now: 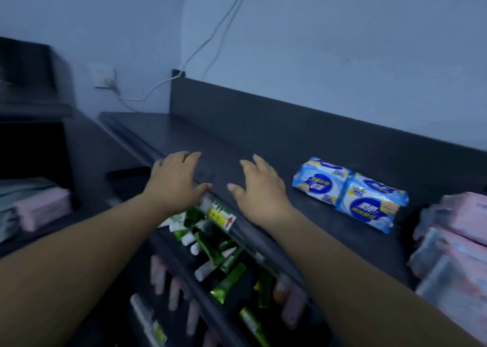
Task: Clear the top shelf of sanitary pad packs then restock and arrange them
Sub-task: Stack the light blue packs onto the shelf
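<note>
**Top shelf nearly bare, two blue packs on it**

At the far left, on a lower ledge, lies a blurred pile of pink packets (42,207); you cannot tell from here whether they are pads taken off the shelf.

Moving right, your left hand (175,180) is over the near lip of the top shelf (237,135), fingers spread and relaxed, grasping nothing. Below it, the next shelf down holds green and white tubes (218,257) behind a yellow price tag (221,216); these are not part of your job.

Your right hand (259,188) is just beside the left, palm down over the dark shelf top, fingers loose and empty. Whether either palm presses the surface or hovers above it cannot be told.

Further right, two blue pad packs (350,192) lie flat side by side, touching, near the right part of the shelf and well apart from your hands. At the right edge is a stack of pink pad packs (453,241), blurred; whether it rests on the shelf or beside it is unclear.

As a judgement, the left and middle of the shelf look cleared. Either the blue pair has yet to be removed, or restocking has just begun with them. Most of the filling and lining-up appears left to do.
</note>
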Available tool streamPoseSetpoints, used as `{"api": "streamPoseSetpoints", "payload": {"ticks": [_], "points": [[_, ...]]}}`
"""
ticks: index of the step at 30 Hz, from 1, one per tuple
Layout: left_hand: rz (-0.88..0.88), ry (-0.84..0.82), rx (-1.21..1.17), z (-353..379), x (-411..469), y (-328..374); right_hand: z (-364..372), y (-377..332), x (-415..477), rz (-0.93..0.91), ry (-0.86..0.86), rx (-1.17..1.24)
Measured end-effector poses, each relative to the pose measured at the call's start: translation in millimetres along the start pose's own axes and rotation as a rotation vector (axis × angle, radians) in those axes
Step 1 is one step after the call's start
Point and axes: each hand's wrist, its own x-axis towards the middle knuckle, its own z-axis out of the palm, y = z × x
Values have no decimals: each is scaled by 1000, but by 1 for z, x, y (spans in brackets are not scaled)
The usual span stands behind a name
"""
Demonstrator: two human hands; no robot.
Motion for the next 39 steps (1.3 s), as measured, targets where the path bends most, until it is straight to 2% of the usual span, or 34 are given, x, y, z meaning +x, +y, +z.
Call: {"api": "streamPoseSetpoints", "payload": {"ticks": [7,16,23,33,39], "points": [[-146,-37,18,-29,-48,-71,26,-60,-14,-132,-110,13],[-132,-74,-18,-64,-97,-131,74,-143,-16,-181,-184,53],[-223,-145,-70,-69,-148,-207,131,-204,-34,-178,-286,98],[-497,-406,-115,-7,-237,-290,273,-236,-59,-108,-589,182],[-700,-533,-147,62,-281,-325,367,-221,-67,-51,-696,265]]}}
